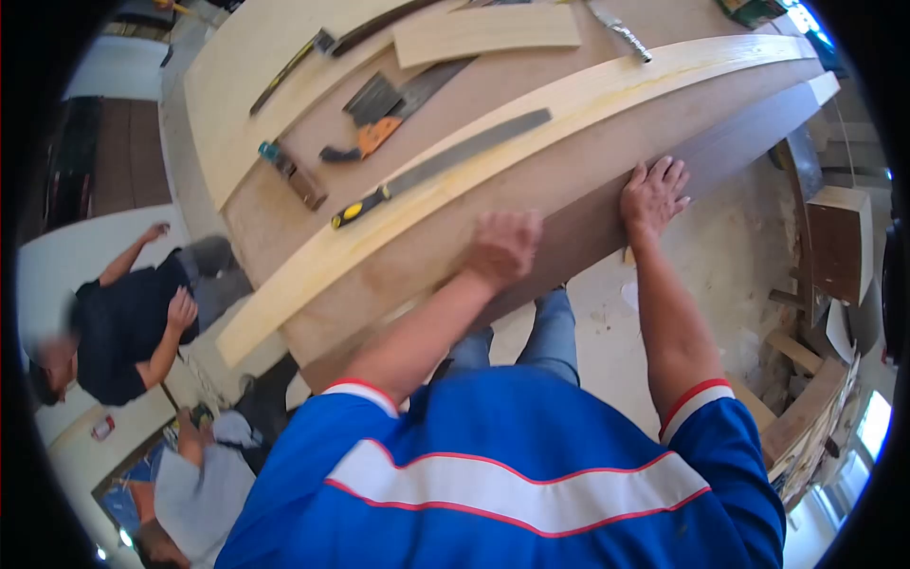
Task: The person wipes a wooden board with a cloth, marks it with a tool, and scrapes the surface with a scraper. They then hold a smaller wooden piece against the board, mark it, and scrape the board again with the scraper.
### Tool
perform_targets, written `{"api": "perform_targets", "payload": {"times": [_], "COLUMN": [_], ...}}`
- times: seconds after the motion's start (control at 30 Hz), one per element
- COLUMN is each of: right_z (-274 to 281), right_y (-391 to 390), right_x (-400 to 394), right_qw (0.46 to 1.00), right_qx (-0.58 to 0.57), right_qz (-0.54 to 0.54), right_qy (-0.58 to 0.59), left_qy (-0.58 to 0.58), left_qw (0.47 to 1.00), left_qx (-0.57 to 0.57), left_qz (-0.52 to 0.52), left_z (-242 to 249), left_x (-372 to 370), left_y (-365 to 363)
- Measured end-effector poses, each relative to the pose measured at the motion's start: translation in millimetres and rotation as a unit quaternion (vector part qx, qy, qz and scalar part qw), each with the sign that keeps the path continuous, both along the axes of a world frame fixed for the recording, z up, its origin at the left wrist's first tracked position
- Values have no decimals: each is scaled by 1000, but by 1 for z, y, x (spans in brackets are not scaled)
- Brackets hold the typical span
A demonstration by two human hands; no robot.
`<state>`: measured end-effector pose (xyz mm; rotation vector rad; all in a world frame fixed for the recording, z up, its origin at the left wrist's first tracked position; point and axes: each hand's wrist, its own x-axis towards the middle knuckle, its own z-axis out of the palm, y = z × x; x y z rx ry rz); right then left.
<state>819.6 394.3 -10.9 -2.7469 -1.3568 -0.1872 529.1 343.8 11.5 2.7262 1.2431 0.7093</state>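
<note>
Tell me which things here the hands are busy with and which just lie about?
In hand:
left hand and right hand, both on the brown panel edge

Lying about:
long saw
orange-handled saw
loose pale board
small brush

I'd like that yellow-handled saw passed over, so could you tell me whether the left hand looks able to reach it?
Probably yes: the left hand rests on the panel's edge, and the saw lies just beyond on the pale strip, nothing between.
</note>
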Motion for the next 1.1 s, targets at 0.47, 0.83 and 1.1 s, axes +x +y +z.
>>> {"api": "perform_targets", "payload": {"times": [0.47, 0.83, 1.1], "right_z": [-6, -14, -23], "right_y": [1, 5, 6], "right_x": [1, 13, 20], "right_qw": [1000, 999, 999], "right_qx": [-6, -44, -31], "right_qz": [-10, -14, -6], "right_qy": [-11, -22, -19], "left_qy": [36, -65, 115], "left_qw": [992, 996, 914], "left_qx": [-5, 21, -142], "left_qz": [123, 63, 362], "left_z": [2, -2, 16], "left_x": [-150, 3, -260], "left_y": [-71, -32, -181]}}
